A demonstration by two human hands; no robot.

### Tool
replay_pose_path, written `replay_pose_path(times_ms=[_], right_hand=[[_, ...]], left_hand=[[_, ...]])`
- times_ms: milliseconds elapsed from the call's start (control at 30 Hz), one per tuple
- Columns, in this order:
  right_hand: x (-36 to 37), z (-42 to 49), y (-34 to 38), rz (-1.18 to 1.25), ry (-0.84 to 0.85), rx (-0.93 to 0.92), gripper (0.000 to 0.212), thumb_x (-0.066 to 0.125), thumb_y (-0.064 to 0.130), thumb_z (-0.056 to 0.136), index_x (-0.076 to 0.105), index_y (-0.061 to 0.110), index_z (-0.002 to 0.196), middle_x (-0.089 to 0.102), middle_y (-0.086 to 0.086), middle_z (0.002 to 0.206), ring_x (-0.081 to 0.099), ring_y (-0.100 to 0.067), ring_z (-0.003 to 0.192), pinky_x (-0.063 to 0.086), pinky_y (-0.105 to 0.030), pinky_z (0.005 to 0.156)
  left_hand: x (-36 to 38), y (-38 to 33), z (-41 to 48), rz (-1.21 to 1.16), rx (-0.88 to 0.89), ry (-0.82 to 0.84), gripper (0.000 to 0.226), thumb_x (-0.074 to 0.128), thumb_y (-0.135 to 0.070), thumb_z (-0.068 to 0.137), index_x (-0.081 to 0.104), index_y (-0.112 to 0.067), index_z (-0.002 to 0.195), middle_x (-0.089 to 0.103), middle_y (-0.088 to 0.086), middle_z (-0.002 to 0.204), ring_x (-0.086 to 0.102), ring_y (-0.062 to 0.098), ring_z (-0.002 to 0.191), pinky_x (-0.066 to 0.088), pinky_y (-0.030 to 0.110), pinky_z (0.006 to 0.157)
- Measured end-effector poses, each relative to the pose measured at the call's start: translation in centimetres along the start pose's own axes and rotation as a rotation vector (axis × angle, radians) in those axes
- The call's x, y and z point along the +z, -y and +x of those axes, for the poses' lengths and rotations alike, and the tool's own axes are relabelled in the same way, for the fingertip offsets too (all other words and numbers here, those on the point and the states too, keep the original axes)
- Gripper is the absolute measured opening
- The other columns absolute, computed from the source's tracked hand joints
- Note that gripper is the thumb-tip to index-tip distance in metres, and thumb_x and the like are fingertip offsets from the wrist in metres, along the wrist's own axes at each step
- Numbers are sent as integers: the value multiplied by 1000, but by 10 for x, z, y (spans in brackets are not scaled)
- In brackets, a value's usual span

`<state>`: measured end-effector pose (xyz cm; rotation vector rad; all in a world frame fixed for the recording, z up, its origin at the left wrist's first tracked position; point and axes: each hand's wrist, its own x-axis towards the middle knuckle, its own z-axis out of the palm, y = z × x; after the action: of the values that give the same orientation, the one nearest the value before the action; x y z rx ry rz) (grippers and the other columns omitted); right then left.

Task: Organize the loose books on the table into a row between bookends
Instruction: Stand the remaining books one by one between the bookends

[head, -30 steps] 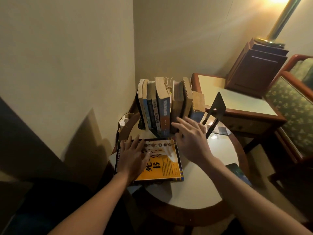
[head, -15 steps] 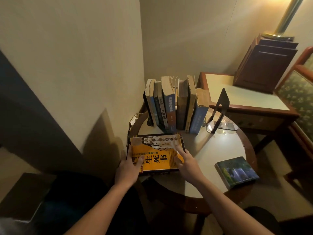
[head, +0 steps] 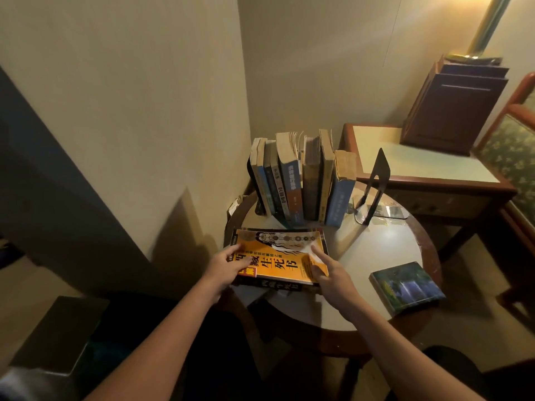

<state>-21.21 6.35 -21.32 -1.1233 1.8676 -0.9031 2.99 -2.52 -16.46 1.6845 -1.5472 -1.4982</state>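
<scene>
Both hands had tightened on the yellow book (head: 278,256) just in front of the row (head: 301,180): the left hand (head: 228,266) gripped its near-left corner, the right hand (head: 330,274) pinched the near-right, and that edge had begun lifting off the table (head: 376,253).

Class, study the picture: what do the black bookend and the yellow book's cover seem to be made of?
The bookend looks like thin sheet metal, matte black: one flat bent plate with a cut-out. The yellow book seems printed paper, perhaps glossy: its thin cover corner curls.
</scene>
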Motion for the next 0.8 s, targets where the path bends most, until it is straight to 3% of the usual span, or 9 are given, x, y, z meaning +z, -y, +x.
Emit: replay_pose_path(times_ms=[133,267,400,533,633,700,800], right_hand=[[-11,-4,-2,8,27,13,51,49,29,104,35,52,148,39,-8,154,50,-25,127,52,-38,96],[-25,-7,3,-85,49,16,51,48,42,103,33,46,151,42,-9,154,50,-22,124,49,-30,91],[-37,-1,15,-146,28,-10,58,43,59,98,27,49,153,41,-12,155,46,-32,135,41,-42,108],[-48,-3,12,-162,67,1,64,32,83,84,13,66,142,30,-12,161,34,-39,143,31,-59,115],[-59,-15,18,-89,46,-94,64,34,68,92,16,53,151,15,-4,166,27,-33,147,31,-54,117],[-67,-19,26,5,19,-154,57,37,59,99,17,53,152,9,2,167,18,-28,151,27,-53,120],[-78,-22,36,165,3,-211,53,40,56,99,20,56,148,21,17,158,22,-20,149,27,-47,120]], left_hand=[[5,-18,-8,-58,55,48,54,62,-17,97,45,-26,148,68,11,112,73,17,83,55,21,62],[16,-58,-18,123,289,-21,58,56,-17,101,33,-33,152,69,1,111,71,2,69,55,15,61],[44,-94,-27,419,476,-31,64,49,-29,103,16,-43,156,53,3,110,67,18,89,61,36,78],[80,-109,-34,618,590,-75,63,43,-29,105,9,-34,159,45,8,114,57,21,94,56,42,84],[100,-115,-36,647,594,-44,66,41,-31,106,2,-33,159,45,11,121,56,21,96,55,41,86],[111,-120,-41,645,599,-30,69,39,-31,106,-5,-31,159,43,14,136,54,23,109,50,37,93],[124,-128,-50,570,619,1,67,38,-30,106,-2,-22,160,34,13,154,44,27,132,40,37,103]])
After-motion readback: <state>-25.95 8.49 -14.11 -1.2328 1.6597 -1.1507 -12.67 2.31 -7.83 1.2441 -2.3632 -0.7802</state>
